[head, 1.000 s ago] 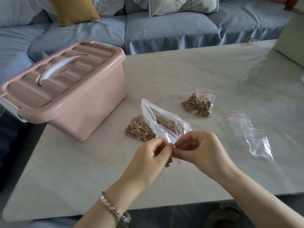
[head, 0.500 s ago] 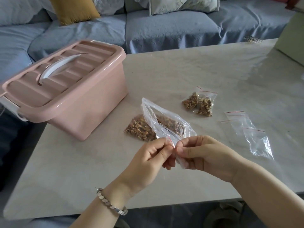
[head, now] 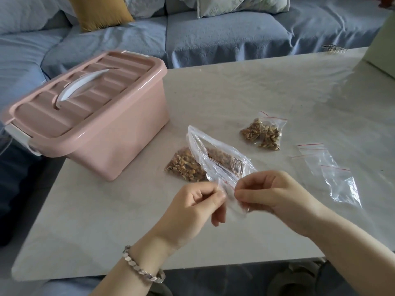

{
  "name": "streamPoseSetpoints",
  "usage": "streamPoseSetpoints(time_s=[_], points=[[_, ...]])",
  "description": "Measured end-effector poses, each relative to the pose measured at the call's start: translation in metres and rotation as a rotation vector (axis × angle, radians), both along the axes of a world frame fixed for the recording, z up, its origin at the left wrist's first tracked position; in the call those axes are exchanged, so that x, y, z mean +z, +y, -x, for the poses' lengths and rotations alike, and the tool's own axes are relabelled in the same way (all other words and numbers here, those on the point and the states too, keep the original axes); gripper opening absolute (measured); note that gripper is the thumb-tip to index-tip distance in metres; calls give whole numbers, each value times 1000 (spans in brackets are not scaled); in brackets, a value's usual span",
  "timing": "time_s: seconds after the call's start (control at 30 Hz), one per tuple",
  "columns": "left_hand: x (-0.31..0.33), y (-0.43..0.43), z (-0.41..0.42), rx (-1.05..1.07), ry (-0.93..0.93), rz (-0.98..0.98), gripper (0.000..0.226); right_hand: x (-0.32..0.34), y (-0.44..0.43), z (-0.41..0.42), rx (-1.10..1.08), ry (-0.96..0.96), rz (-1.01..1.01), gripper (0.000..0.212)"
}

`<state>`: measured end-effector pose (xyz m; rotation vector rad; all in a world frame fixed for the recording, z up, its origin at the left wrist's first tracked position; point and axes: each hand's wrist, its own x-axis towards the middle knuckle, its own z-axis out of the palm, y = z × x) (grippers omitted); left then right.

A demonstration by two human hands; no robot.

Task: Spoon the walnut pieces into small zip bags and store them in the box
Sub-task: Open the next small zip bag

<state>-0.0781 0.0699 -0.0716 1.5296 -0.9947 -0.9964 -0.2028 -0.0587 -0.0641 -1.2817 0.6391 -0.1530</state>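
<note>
Fingers (head: 218, 194) of the left hand (head: 192, 207) and right hand (head: 275, 195) are pinching the mouth of an empty small zip bag (head: 233, 205) and, compared with a second ago, drawing apart, probably opening it for filling. The walnut pieces (head: 186, 167) are lying bagged on the table (head: 235, 88), just behind, beside the closed pink box (head: 102, 124).

From my end this is pretty clearly somebody's living room at home, not a lab or a shop. There's a big sofa (head: 224, 39) with a blue-grey quilted cover running along the far and left sides, with a mustard yellow cushion (head: 102, 11) and a couple of pale patterned pillows (head: 235, 5) on it, and a pale stone-look table (head: 267, 88) just in front of it. The pink plastic storage box (head: 128, 124) with a white handle on the table is regular household stuff too.
</note>
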Motion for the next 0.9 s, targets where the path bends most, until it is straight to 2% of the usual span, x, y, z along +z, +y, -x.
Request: streamPoseSetpoints(time_s=[0.07, 0.13, 0.23, 0.33, 0.43, 0.53, 0.57, 0.7, 0.83, 0.9], points=[[5, 0, -3, 66, -184, -147, 29, 0, 2, 1, -118, 109, 492, 22], [8, -1, -2, 57, -417, -306, 33, -1, 8, 0, -107, 186, 848, 23], [11, -5, 2, 85, -578, -396, 33, -6, 14, -1, 5, 133, 1058, 27], [7, -3, 3, 107, -587, -324, 31, -11, 17, -2, 120, 118, 1074, 25], [-6, 4, 2, 75, -563, -100, 22, -14, 16, -3, 90, 76, 974, 28], [-17, 6, 0, -17, -692, 4, 78, -11, 13, -3, 61, 44, 774, 28], [-19, 5, 0, -22, -763, 32, 85, -10, 12, -3, 77, 32, 713, 29], [-22, -5, 5, 72, -886, 151, 76, -9, 9, -5, 110, 22, 649, 32], [-26, -9, 6, 88, -985, 181, 65, -8, 6, -2, 125, 38, 639, 23], [-29, -11, 6, 126, -999, 168, 56, -7, 8, -1, 130, 39, 658, 25]])
